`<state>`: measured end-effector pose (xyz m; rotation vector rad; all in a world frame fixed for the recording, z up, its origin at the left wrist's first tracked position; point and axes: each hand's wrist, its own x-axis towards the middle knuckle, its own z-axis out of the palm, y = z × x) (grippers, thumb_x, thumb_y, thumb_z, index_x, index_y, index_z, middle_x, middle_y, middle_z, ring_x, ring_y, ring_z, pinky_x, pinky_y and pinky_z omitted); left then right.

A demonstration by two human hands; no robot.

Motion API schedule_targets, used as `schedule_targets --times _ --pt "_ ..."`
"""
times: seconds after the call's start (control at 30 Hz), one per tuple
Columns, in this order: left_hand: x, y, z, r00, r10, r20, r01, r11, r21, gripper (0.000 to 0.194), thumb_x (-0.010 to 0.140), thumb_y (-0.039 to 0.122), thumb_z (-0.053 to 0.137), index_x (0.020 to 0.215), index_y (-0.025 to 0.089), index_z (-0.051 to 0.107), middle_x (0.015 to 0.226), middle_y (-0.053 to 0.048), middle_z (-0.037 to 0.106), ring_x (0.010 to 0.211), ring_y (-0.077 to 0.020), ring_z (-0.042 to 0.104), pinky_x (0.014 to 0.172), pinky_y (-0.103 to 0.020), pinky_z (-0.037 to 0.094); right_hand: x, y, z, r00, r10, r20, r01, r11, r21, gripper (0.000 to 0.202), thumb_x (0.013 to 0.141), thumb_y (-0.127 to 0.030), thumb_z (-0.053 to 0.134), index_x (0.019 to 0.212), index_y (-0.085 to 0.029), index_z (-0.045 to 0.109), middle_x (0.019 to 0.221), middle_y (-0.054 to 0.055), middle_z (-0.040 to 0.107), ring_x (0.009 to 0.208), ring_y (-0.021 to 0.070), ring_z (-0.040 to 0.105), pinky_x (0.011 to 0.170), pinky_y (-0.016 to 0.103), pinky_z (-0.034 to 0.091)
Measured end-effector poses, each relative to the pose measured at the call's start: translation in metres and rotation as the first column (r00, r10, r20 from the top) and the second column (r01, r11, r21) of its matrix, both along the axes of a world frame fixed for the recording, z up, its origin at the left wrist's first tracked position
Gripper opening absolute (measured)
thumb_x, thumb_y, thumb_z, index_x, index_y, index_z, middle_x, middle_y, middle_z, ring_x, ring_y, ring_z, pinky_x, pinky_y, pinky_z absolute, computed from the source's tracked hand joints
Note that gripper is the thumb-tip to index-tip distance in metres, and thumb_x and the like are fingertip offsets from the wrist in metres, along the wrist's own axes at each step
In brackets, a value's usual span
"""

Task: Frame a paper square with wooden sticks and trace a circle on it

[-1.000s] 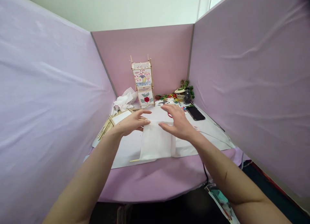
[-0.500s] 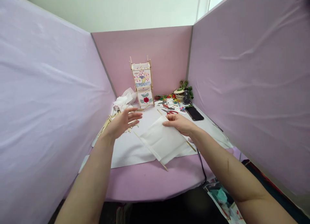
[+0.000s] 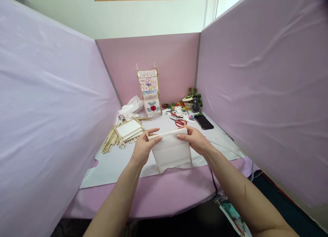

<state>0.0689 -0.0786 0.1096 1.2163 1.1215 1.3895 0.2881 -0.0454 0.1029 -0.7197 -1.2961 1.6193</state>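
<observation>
Between both hands is a white cloth panel point(image 3: 170, 149) on thin wooden sticks, two of which poke out below its lower corners. My left hand point(image 3: 145, 144) pinches its upper left corner, thumb in front and fingers behind. At the upper right corner my right hand point(image 3: 192, 137) grips it the same way, with a stick end showing above the fingers. The panel's upper edge faces away from me, and its lower edge hangs near the front of the white sheet.
Thin wooden sticks point(image 3: 110, 141) and white framed panels point(image 3: 128, 129) lie left. A decorated stick lantern point(image 3: 150, 90) stands behind. Red-handled scissors point(image 3: 180, 122), a black phone point(image 3: 204, 121) and a small basket point(image 3: 188, 103) are on the right. Purple cloth walls point(image 3: 256, 76) enclose the table.
My left hand, free and spread before, has come in and taken the panel's left corner. The panel has turned from a slant to nearly square with me. The view has shifted slightly.
</observation>
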Motion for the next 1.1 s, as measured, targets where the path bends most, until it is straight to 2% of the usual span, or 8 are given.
schedule_targets --times 0.17,0.37,0.57,0.7,0.83,0.9,1.0,1.1 --pt "0.011 -0.008 0.003 0.998 0.003 -0.056 -0.002 1.0 0.01 0.059 0.063 0.037 0.084 0.116 0.022 0.065 0.088 -0.004 0.071 0.073 -0.0183 0.065 0.062 -0.024 0.049 -0.007 -0.007 0.002 0.958 -0.243 0.153 0.23 0.968 0.098 0.049 0.059 -0.035 0.083 0.103 -0.023 0.065 0.082 0.0 0.067 0.07 0.0174 0.061 0.06 0.026 0.046" --pt "0.023 -0.014 0.01 0.996 0.048 -0.078 -0.045 0.998 0.038 0.063 0.059 0.033 0.086 0.117 0.022 0.065 0.081 -0.002 0.072 0.069 -0.0182 0.065 0.061 -0.024 0.05 -0.012 -0.014 0.0 0.894 -0.375 0.244 0.313 0.914 0.257 0.058 0.061 -0.041 0.081 0.113 -0.025 0.063 0.092 0.003 0.068 0.079 0.0214 0.061 0.066 0.031 0.048" --pt "0.023 -0.015 0.003 0.994 0.099 -0.046 -0.096 0.992 0.079 0.058 0.06 0.033 0.085 0.112 0.022 0.063 0.078 0.0 0.07 0.068 -0.0166 0.065 0.06 -0.023 0.049 -0.012 -0.012 -0.003 0.842 -0.478 0.25 0.392 0.86 0.326 0.052 0.062 -0.041 0.079 0.108 -0.023 0.061 0.098 0.004 0.066 0.082 0.0217 0.059 0.068 0.031 0.047" --pt "0.016 -0.014 0.001 0.995 0.101 -0.005 -0.1 0.991 0.093 0.055 0.062 0.035 0.084 0.109 0.021 0.058 0.074 0.001 0.07 0.065 -0.0162 0.065 0.061 -0.024 0.049 -0.007 -0.011 -0.001 0.881 -0.442 0.167 0.391 0.881 0.268 0.047 0.063 -0.037 0.078 0.104 -0.023 0.059 0.094 0.002 0.065 0.078 0.0202 0.059 0.065 0.029 0.046" --pt "0.008 -0.015 0.003 0.996 0.086 0.004 -0.086 0.991 0.105 0.047 0.066 0.037 0.081 0.105 0.021 0.059 0.073 0.002 0.07 0.068 -0.0152 0.065 0.065 -0.024 0.049 -0.002 -0.012 0.001 0.962 -0.269 0.049 0.261 0.958 0.123 0.047 0.067 -0.036 0.075 0.108 -0.025 0.054 0.081 -0.001 0.066 0.069 0.0182 0.061 0.063 0.029 0.047" --pt "0.005 -0.016 0.004 0.998 0.068 -0.006 -0.067 0.993 0.099 0.046 0.069 0.038 0.079 0.106 0.02 0.06 0.074 0.001 0.07 0.069 -0.0153 0.065 0.067 -0.024 0.049 -0.001 -0.012 0.003 0.976 -0.216 0.029 0.213 0.973 0.089 0.047 0.068 -0.037 0.074 0.109 -0.026 0.053 0.077 -0.002 0.067 0.066 0.018 0.062 0.063 0.03 0.048" --pt "0.003 -0.017 0.008 0.999 0.02 -0.041 -0.017 0.998 0.061 0.055 0.068 0.039 0.08 0.116 0.019 0.059 0.076 -0.001 0.071 0.073 -0.018 0.066 0.07 -0.027 0.051 0.0 -0.014 0.004 0.975 -0.221 0.012 0.22 0.972 0.084 0.045 0.068 -0.036 0.075 0.107 -0.026 0.055 0.074 -0.003 0.066 0.064 0.0169 0.061 0.061 0.029 0.047" --pt "0.006 -0.014 0.014 0.996 -0.003 -0.094 0.006 0.999 0.038 0.072 0.061 0.035 0.085 0.125 0.022 0.057 0.091 -0.005 0.071 0.081 -0.0218 0.066 0.071 -0.03 0.052 0.0 -0.017 0.005 0.978 -0.209 -0.009 0.209 0.975 0.08 0.045 0.069 -0.036 0.075 0.108 -0.025 0.054 0.073 -0.003 0.066 0.062 0.0164 0.061 0.059 0.028 0.047"
